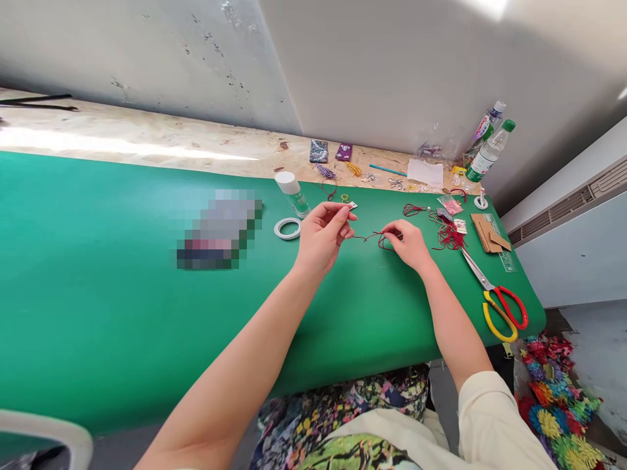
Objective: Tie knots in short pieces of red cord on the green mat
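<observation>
Probably light and limp, the red cord [365, 239] runs between my hands, just right of the frame's centre, over the green worktop [127, 313]. It should bend freely, so a fingertip pinch near its tangled part seems best. My right hand [405, 245] pinches it there, palm downward; my left hand [323, 235], raised higher, grips a small white piece [353, 205] between thumb and forefinger. Whether its lower fingers clamp the cord, I can't tell. Scissors [491, 291] lie at lower right.
</observation>
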Action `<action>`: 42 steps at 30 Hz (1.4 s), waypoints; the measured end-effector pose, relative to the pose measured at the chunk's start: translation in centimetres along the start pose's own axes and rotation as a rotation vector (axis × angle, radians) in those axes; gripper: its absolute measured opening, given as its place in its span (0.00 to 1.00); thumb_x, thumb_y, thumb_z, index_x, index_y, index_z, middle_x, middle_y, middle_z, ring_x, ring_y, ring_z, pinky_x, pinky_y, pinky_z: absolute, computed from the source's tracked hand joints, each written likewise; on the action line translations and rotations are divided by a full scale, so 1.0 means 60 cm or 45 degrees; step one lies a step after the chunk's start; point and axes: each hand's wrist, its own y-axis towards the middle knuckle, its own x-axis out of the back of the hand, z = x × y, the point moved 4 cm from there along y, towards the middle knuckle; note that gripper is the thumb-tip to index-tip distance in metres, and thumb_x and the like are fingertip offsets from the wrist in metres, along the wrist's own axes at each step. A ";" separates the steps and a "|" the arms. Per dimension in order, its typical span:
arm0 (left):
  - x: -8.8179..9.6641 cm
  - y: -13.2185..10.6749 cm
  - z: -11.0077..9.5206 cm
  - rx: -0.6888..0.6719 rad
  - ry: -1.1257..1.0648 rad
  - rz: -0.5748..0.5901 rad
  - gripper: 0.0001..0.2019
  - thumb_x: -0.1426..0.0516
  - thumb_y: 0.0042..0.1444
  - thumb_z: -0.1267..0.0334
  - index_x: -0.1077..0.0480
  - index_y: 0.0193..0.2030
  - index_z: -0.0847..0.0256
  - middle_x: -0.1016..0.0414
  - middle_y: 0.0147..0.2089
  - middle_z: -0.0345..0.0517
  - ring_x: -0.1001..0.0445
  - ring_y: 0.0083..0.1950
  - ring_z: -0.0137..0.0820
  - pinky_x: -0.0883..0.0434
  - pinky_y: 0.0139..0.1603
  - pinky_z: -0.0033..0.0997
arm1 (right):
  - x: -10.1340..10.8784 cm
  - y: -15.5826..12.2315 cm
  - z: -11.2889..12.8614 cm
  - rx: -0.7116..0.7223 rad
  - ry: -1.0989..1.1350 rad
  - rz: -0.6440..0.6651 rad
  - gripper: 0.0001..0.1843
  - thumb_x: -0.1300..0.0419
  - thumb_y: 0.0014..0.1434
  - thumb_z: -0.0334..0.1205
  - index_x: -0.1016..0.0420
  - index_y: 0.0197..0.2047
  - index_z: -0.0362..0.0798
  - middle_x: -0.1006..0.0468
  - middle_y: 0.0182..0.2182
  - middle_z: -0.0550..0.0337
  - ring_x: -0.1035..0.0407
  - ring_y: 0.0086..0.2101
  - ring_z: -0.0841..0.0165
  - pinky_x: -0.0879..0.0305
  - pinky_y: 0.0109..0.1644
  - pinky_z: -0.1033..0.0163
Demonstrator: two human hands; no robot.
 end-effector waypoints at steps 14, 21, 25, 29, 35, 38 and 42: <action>0.003 -0.007 0.038 0.193 0.331 0.063 0.13 0.33 0.39 0.59 0.26 0.31 0.63 0.24 0.27 0.43 0.44 0.19 0.19 0.48 0.20 0.25 | 0.018 -0.008 0.015 -0.038 0.380 -0.017 0.06 0.38 0.56 0.42 0.24 0.35 0.49 0.18 0.35 0.58 0.24 0.36 0.66 0.28 0.44 0.60; -0.002 -0.018 0.044 0.261 0.499 0.154 0.18 0.32 0.40 0.54 0.19 0.35 0.65 0.33 0.21 0.39 0.45 0.23 0.22 0.49 0.23 0.26 | 0.016 -0.012 0.023 -0.015 0.559 -0.011 0.07 0.34 0.52 0.43 0.22 0.34 0.50 0.18 0.33 0.59 0.23 0.35 0.66 0.25 0.45 0.58; -0.010 -0.026 0.040 0.284 0.613 0.274 0.19 0.33 0.40 0.52 0.18 0.35 0.64 0.30 0.23 0.41 0.43 0.25 0.23 0.46 0.24 0.26 | 0.020 -0.013 0.027 -0.013 0.576 -0.049 0.08 0.33 0.52 0.43 0.22 0.34 0.50 0.18 0.33 0.59 0.23 0.36 0.66 0.25 0.46 0.58; -0.009 -0.028 0.042 0.293 0.618 0.258 0.17 0.33 0.40 0.50 0.19 0.30 0.63 0.34 0.19 0.39 0.45 0.23 0.23 0.48 0.23 0.26 | 0.024 -0.014 0.025 -0.047 0.536 -0.073 0.09 0.33 0.53 0.45 0.21 0.36 0.50 0.17 0.35 0.58 0.23 0.37 0.65 0.25 0.47 0.58; 0.004 -0.018 0.044 0.280 0.433 0.170 0.18 0.30 0.37 0.52 0.18 0.33 0.63 0.24 0.27 0.46 0.44 0.23 0.22 0.47 0.23 0.27 | 0.032 -0.009 0.011 -0.129 0.579 -0.164 0.12 0.31 0.49 0.47 0.21 0.34 0.50 0.18 0.35 0.58 0.24 0.35 0.66 0.25 0.45 0.58; 0.014 -0.012 0.048 0.302 0.383 0.107 0.18 0.29 0.36 0.53 0.18 0.33 0.63 0.24 0.27 0.47 0.42 0.23 0.22 0.46 0.23 0.27 | 0.033 -0.007 0.012 -0.145 0.702 -0.095 0.12 0.31 0.48 0.48 0.22 0.33 0.50 0.19 0.36 0.58 0.25 0.34 0.68 0.25 0.43 0.58; 0.021 -0.006 0.054 0.330 0.343 0.034 0.20 0.29 0.34 0.56 0.20 0.34 0.65 0.24 0.26 0.45 0.41 0.22 0.21 0.46 0.23 0.26 | 0.042 -0.010 0.021 -0.099 0.943 -0.107 0.09 0.31 0.49 0.44 0.23 0.32 0.51 0.18 0.37 0.60 0.26 0.34 0.70 0.25 0.43 0.60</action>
